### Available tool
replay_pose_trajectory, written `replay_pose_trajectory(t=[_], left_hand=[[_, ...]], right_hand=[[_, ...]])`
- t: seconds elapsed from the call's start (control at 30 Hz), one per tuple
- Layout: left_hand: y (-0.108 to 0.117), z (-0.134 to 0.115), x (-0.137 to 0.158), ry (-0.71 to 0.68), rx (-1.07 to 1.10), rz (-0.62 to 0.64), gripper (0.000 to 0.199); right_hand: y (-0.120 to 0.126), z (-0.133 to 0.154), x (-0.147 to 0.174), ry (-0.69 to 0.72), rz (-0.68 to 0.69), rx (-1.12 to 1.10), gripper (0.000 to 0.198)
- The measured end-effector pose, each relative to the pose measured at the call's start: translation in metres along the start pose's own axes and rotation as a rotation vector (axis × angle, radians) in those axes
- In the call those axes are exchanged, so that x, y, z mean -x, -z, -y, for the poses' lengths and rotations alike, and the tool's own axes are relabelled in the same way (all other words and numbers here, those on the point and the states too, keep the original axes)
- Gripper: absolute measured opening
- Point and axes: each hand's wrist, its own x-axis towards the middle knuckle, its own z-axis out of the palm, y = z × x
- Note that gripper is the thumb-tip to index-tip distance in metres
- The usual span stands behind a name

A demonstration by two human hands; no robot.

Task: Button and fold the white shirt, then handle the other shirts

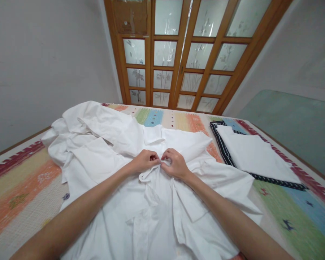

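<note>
White shirt (165, 224), front up, spread across the middle of the cloth-covered surface (278, 213). Nearest, loose along the lower front, with both long edges apart and falling in soft, wavy strips. Just beneath the right forearm (227, 216), flatter and crisper at the patch pocket (189, 204), straight-sided against all the rumpling. A little further up, held between left hand (144, 160) and right hand (176, 166), nearly touching at the fingertips, both pinched tight on the shirt's front just below the collar (153, 135). Judging by this, gathered at that single spot and left open below; of any button under the fingers, cannot tell. Above the hands, wide at the shoulders and creased. To the left, bunched into a puffy heap, apparently a sleeve (103, 122), thin and smooth in weave, neither straightened nor tucked in. So, little flattened or folded as yet.

To the right, well apart from the hands, already squared off: a folded white cloth (254, 153) over a black patterned cloth (224, 150), neat-edged and low. Underneath everything, bands of orange, green, blue and dark red, with a coarse woven look. Beyond, at the far end, wooden doors (176, 65) with gridded frosted panes, traced with plant shapes
</note>
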Motion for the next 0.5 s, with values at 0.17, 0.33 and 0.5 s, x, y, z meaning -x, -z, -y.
replay_pose_trajectory(t=[0.17,0.33,0.5], left_hand=[[0.000,0.009,-0.002,0.048,0.122,0.006,0.022],[0.002,0.012,-0.004,0.066,0.306,0.062,0.027],[0.003,0.008,-0.003,0.102,0.399,0.036,0.032]], right_hand=[[-0.003,0.000,0.001,-0.006,-0.002,0.100,0.012],[-0.005,-0.001,0.002,0.021,0.022,0.114,0.011],[-0.006,-0.003,0.001,0.009,-0.006,0.081,0.007]])
